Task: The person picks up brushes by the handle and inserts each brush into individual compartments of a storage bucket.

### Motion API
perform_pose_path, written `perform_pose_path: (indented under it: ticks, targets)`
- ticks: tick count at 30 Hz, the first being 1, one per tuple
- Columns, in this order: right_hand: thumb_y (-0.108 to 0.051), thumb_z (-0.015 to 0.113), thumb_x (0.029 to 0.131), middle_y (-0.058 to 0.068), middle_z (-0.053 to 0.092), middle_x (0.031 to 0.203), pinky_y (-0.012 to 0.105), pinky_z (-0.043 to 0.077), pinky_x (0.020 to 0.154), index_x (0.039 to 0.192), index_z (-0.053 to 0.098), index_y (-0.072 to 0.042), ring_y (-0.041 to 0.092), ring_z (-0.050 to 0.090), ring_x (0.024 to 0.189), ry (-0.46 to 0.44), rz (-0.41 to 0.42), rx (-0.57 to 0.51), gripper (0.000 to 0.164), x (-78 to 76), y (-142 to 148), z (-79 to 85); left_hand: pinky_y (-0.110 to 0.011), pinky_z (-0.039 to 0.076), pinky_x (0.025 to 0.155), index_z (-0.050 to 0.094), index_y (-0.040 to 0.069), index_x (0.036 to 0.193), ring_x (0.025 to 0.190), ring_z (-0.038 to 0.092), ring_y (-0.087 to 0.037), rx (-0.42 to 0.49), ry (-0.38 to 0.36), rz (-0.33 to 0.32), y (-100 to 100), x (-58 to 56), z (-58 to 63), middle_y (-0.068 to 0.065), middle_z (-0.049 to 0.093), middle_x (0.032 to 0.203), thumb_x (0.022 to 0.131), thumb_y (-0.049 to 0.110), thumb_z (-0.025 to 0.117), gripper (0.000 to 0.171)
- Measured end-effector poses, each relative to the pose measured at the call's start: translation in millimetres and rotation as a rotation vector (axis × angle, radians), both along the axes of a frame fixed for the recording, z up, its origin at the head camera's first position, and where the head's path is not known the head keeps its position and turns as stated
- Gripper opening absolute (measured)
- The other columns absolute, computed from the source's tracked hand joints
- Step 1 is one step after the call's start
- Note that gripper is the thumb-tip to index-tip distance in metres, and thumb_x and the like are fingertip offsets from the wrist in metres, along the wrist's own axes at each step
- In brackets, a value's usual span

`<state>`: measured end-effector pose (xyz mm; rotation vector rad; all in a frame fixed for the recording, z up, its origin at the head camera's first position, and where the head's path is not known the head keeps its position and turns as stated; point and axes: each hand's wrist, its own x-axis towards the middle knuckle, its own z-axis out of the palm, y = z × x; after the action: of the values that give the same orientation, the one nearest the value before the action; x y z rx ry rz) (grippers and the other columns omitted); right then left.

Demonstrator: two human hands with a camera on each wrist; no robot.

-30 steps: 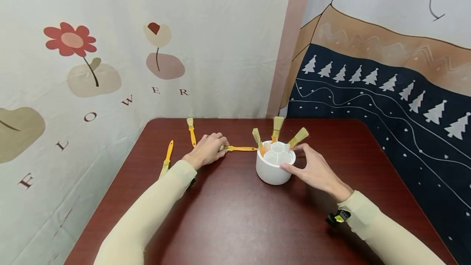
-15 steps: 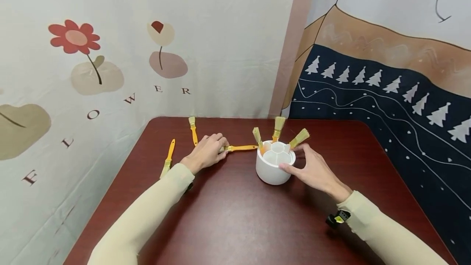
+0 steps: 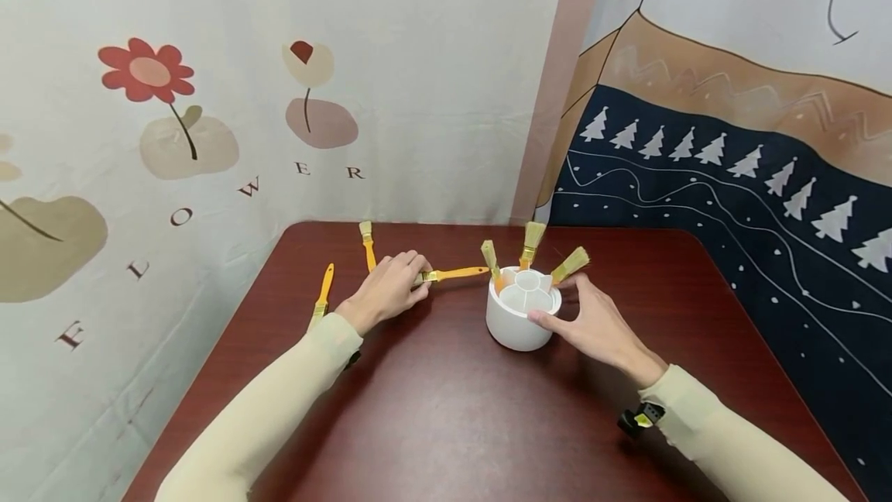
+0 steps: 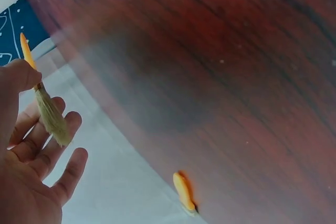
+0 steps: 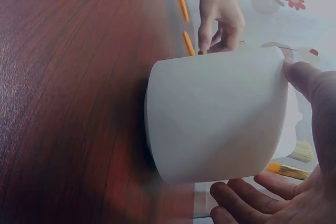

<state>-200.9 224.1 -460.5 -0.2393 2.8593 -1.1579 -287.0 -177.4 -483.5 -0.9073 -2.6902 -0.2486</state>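
In the head view my left hand point(image 3: 392, 285) pinches a paintbrush point(image 3: 460, 273) near its ferrule, the yellow handle pointing right toward a white round divided organizer point(image 3: 517, 331). The left wrist view shows the thumb over that paintbrush point(image 4: 51, 114), its pale bristles lying along the fingers. My right hand point(image 3: 601, 328) grips the organizer, thumb on the near rim and fingers around the far right side. In the right wrist view the organizer point(image 5: 218, 119) stands on the table. Three paintbrushes stand in its outer compartments, bristles up, one of them a leaning brush point(image 3: 570, 263) at the right.
Two more yellow-handled brushes lie at the left of the dark red table point(image 3: 446, 409): one brush point(image 3: 368, 246) by the back edge, the other brush point(image 3: 323, 293) partly behind the left sleeve. Printed cloths point(image 3: 432, 84) hang behind the table.
The handle end of the brush in my left hand has risen slightly beside the organizer's rim. The right hand keeps its hold on the organizer. The head view has shifted a little.
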Motion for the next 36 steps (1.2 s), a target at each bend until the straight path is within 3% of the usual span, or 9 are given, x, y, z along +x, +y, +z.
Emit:
perform_pose_path:
  ticks: [9,18,27,36]
  targets:
    - [-0.075,0.086,0.096,0.021,0.069,0.152,0.062,0.065,0.114,0.156,0.051,-0.006,0.041,0.074,0.139,0.013,-0.027,-0.018,0.098,4.4,-4,-1.2,-0.041,0.067,0.084,0.075,0.006,0.125,0.09,0.071,-0.024,0.087,0.004,-0.002,0,8.1,7.3,-0.01,0.076,0.114,0.106,0.016,0.08,0.022]
    - [-0.07,0.089,0.096,0.02,0.071,0.147,0.058,0.067,0.111,0.153,0.053,-0.006,0.037,0.078,0.132,0.042,-0.034,-0.04,0.093,6.2,-8,-2.4,-0.04,0.069,0.086,0.075,0.008,0.125,0.095,0.073,-0.022,0.277,0.0,0.022,3,18.2,13.1,-0.009,0.074,0.117,0.105,0.017,0.082,0.024]
    - [-0.07,0.089,0.095,0.021,0.071,0.148,0.059,0.067,0.112,0.154,0.052,-0.005,0.038,0.078,0.133,0.028,-0.042,-0.043,0.095,6.2,-8,-0.5,-0.04,0.065,0.08,0.08,0.006,0.119,0.087,0.073,-0.022,0.507,0.068,-0.035,7,23.4,16.3,-0.01,0.081,0.107,0.096,0.008,0.088,0.024]
    - [-0.074,0.087,0.096,0.02,0.07,0.153,0.06,0.066,0.113,0.16,0.052,-0.007,0.037,0.076,0.135,0.015,-0.035,-0.031,0.099,5.5,-6,-1.7,-0.037,0.065,0.078,0.085,0.008,0.117,0.087,0.078,-0.021,0.628,0.094,-0.061,12,29.4,19.8,-0.008,0.086,0.107,0.092,0.006,0.091,0.026]
